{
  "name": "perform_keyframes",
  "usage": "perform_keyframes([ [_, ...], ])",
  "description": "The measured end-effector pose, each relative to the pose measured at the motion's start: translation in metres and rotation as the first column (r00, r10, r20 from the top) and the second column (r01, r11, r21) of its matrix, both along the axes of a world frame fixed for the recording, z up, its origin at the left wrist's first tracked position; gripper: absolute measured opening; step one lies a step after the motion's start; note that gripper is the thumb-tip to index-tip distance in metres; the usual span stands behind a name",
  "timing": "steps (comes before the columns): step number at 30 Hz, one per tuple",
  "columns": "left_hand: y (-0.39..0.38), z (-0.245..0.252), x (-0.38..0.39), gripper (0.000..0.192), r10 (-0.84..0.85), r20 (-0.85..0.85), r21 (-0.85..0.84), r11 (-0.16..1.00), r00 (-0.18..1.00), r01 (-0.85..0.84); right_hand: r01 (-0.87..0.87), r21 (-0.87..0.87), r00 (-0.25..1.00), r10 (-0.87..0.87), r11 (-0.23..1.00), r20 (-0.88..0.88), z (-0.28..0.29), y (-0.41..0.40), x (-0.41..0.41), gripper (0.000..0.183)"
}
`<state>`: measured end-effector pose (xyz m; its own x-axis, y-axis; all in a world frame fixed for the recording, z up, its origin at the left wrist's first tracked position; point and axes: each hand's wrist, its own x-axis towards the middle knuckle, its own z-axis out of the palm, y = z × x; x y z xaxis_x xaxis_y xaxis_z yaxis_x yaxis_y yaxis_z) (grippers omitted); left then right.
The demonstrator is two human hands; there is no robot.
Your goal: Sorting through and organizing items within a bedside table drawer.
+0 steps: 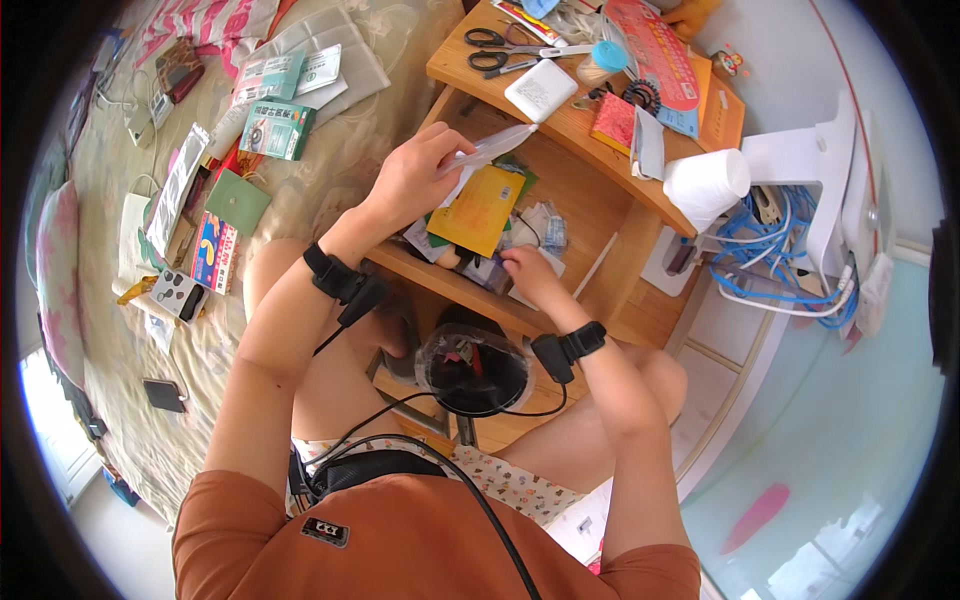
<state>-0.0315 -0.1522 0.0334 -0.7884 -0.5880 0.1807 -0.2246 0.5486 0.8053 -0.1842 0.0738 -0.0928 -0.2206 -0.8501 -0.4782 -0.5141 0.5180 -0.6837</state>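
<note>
Between the thumb and fingers of my left hand [427,169] is a translucent plastic bag [495,144], lifted over a pulled-out wooden drawer [600,217]. My right hand [534,276] reaches down into the drawer's contents, and its fingertips are partly hidden among small plastic packets [487,271]. Whether it grips one, I cannot tell. Just beyond it lies a yellow envelope [480,211] on top of a loose pile. A packaged blue-and-white item [555,234] sits to the right of the envelope. The bag covers part of the pile.
Scissors [491,58], a white box [541,90] and a toilet paper roll [709,184] rest on the desktop [450,64]. Below the drawer stands a lined trash bin [480,382]. Boxes, including a green-and-white one [277,130], lie on the bed [225,360]. Blue cables [780,240] bundle at right.
</note>
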Motion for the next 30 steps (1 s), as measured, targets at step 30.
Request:
perform_keyframes([
  [30, 0.039, -0.017, -0.031, 0.023, -0.244, -0.229, 0.832, 0.453, 0.942, 0.319, 0.606, -0.190, 0.729, -0.443, 0.773, 0.521, 0.143, 0.011, -0.061, 0.018],
])
